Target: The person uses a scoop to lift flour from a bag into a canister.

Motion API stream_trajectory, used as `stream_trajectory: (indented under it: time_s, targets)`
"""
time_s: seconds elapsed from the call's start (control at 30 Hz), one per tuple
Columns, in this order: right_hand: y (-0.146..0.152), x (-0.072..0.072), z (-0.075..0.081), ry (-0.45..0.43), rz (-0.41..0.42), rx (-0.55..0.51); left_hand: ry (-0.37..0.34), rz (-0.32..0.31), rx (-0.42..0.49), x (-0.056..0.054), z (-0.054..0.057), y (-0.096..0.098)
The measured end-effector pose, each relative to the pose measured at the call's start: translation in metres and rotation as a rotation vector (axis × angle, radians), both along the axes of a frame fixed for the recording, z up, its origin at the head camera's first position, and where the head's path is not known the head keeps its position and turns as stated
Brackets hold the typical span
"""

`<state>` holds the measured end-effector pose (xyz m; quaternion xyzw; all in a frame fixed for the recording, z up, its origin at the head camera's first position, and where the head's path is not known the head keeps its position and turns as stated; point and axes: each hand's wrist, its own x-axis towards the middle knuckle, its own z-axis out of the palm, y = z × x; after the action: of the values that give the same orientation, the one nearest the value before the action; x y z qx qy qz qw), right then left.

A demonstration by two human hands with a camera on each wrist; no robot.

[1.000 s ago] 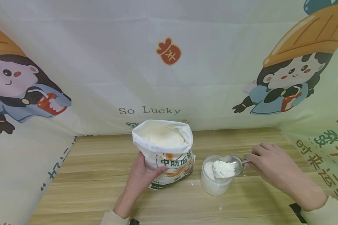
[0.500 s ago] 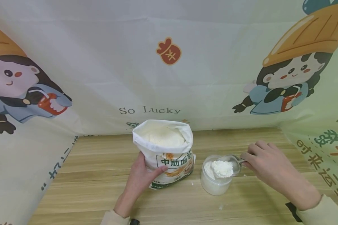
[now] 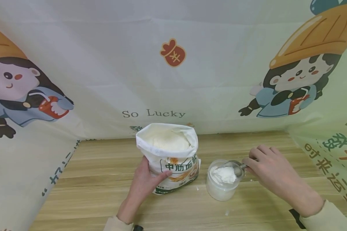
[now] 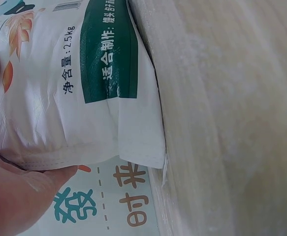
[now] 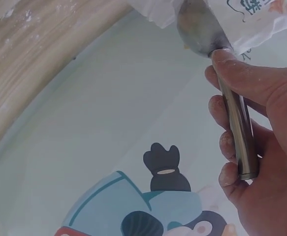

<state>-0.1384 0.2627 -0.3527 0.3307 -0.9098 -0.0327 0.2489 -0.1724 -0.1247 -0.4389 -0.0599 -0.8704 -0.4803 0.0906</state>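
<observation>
An open-topped white flour bag (image 3: 176,173) with green and orange print stands on the table, flour showing inside. My left hand (image 3: 146,181) grips its lower left side, thumb across the front; the left wrist view shows the bag's bottom corner (image 4: 141,132) close up. To the right of the bag stands a clear round jar (image 3: 221,192) holding white flour. My right hand (image 3: 273,166) holds a metal scoop (image 3: 236,168) over the jar's mouth, its bowl tipped to the left with flour at its front. In the right wrist view, fingers and thumb wrap the scoop's handle (image 5: 239,128).
The wood-grain table (image 3: 98,179) carries small spots of spilled flour (image 3: 226,212) near the jar. A printed cloth (image 3: 104,64) with cartoon figures hangs behind and at both sides.
My right hand has moved slightly left with the scoop, which has tipped lower into the jar's mouth, its flour now merging with that in the jar. The left hand and bag stay put.
</observation>
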Motion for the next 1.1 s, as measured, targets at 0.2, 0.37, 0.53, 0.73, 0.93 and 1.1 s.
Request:
stream_trajectory:
  time_s: [0.2,0.37,0.53,0.73,0.93,1.1]
  targets:
    - [0.004,0.000,0.002,0.039,0.025,-0.028,0.001,0.001,0.008,0.000,-0.001,0.001]
    - [0.008,0.000,0.003,0.089,0.061,-0.066,0.007,0.001,0.006,0.000,-0.001,0.001]
    - [0.012,0.000,0.005,0.124,0.078,-0.099,0.008,0.000,0.007,0.000,-0.001,0.000]
    - [0.014,0.001,0.006,0.148,0.082,-0.117,0.005,-0.003,0.012,0.001,0.001,0.001]
    - [0.017,0.001,0.008,0.161,0.087,-0.141,-0.002,-0.002,0.015,0.001,0.002,0.001]
    - [0.018,0.000,0.008,0.195,0.080,-0.177,-0.007,0.000,0.013,0.001,0.002,0.001]
